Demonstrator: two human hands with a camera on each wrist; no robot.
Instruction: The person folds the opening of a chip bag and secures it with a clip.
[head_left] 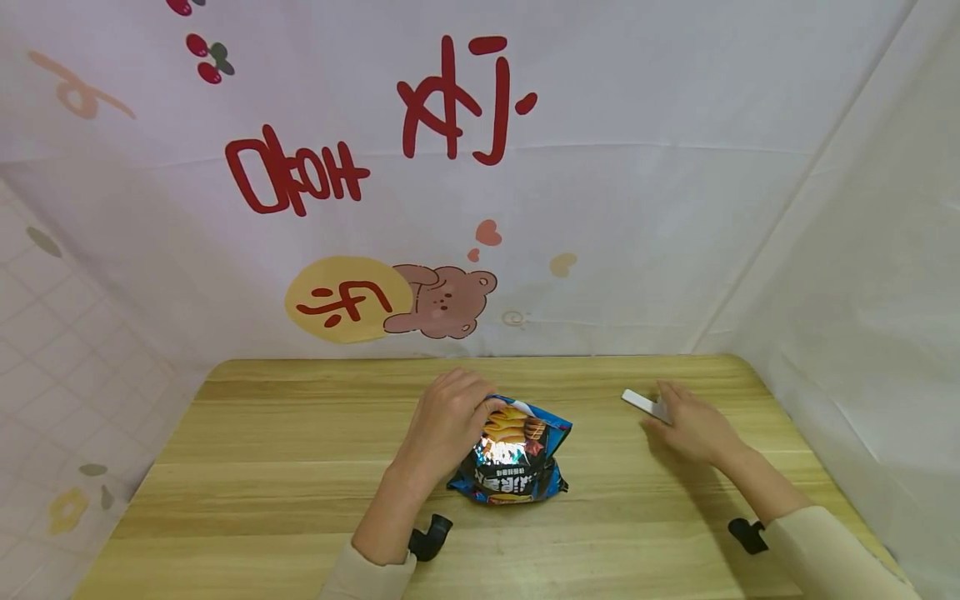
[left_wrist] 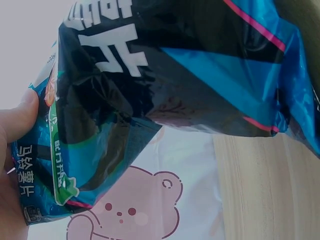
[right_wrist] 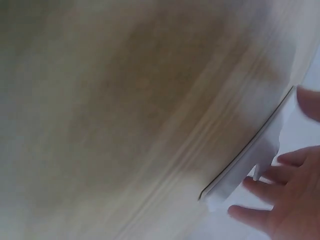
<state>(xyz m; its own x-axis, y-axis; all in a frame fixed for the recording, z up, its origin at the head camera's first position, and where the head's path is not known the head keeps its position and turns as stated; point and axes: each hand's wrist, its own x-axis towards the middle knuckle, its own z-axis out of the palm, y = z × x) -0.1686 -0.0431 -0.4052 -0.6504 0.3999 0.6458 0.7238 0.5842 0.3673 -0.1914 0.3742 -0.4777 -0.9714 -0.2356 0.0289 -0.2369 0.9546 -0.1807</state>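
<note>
My left hand (head_left: 448,421) grips the upper left corner of a blue and black bag of potato chips (head_left: 517,454), thumb on the near face. The bag stands tilted on the table, its printed front toward me. Its dark and blue film (left_wrist: 200,85) fills much of the left wrist view, where the left thumb (left_wrist: 27,115) presses the edge. Off to the right, my right hand (head_left: 697,425) holds a slim white clip-like bar (head_left: 643,405) between thumb and fingers, low over the table. In the right wrist view the white bar (right_wrist: 250,155) lies along the spread fingertips.
The wooden table (head_left: 300,433) ends at a white cloth wall (head_left: 637,250) printed with a bear and red characters. More cloth hangs at the left and right sides. Black wrist mounts (head_left: 430,537) show beside both forearms.
</note>
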